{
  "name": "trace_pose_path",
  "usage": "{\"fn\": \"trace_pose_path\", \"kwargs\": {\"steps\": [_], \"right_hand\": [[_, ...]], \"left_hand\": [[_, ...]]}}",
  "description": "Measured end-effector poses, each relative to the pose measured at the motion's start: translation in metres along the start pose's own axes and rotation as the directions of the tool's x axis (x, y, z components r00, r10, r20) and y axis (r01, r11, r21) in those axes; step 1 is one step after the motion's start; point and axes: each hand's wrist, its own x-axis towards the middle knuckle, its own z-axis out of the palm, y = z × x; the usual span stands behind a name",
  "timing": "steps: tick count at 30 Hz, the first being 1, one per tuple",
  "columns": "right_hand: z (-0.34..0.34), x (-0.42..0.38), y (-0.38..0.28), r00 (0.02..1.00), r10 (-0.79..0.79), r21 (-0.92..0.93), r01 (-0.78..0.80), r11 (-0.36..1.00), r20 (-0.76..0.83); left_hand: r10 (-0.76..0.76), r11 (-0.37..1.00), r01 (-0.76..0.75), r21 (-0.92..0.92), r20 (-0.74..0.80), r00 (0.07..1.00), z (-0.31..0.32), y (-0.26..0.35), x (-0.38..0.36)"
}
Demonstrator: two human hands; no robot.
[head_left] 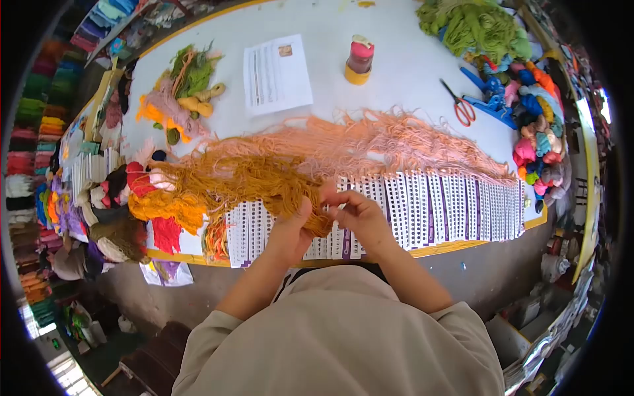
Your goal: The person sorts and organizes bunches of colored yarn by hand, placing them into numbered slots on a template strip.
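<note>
Mustard yarn [261, 181] bunched in left hand [290, 232], near edge of tabletop [409, 82]; right hand [363, 221] narrowed beside it, cannot tell if gripping; pulling could tangle it, loose strands overlapping pink yarn [403, 142].

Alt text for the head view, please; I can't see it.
The left hand holds brown yarn over a row of white cards, the right hand at the yarn's edge. Beyond lie pink yarn, a printed sheet and scissors on a white table.
</note>
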Motion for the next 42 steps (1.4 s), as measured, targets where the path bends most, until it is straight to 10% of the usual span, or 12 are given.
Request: {"fn": "trace_pose_path", "kwargs": {"steps": [5, 14, 35, 37, 42], "right_hand": [[0.025, -0.020, -0.002, 0.997, -0.077, 0.133, 0.076, 0.988, 0.001], [0.046, -0.050, -0.015, 0.995, -0.033, 0.362, 0.064, 0.930, -0.092], [0.066, -0.061, -0.009, 0.975, -0.156, 0.257, 0.193, 0.947, -0.160], [0.064, -0.063, -0.016, 0.981, -0.034, 0.511, 0.130, 0.850, -0.192], [0.062, -0.064, -0.018, 0.984, -0.084, 0.230, 0.119, 0.966, -0.160]], "left_hand": [[0.073, 0.916, -0.073, 0.394, 0.017, 0.997, 0.012, 0.006, -0.024], [0.121, 0.991, -0.124, 0.055, 0.063, 0.991, 0.006, 0.011, -0.042], [0.151, 0.983, -0.163, 0.083, 0.142, 0.978, 0.008, 0.020, -0.055], [0.121, 0.991, -0.126, 0.034, 0.136, 0.983, 0.012, 0.024, -0.057], [0.086, 0.995, -0.091, 0.026, 0.153, 0.985, 0.014, 0.025, -0.057]]}}
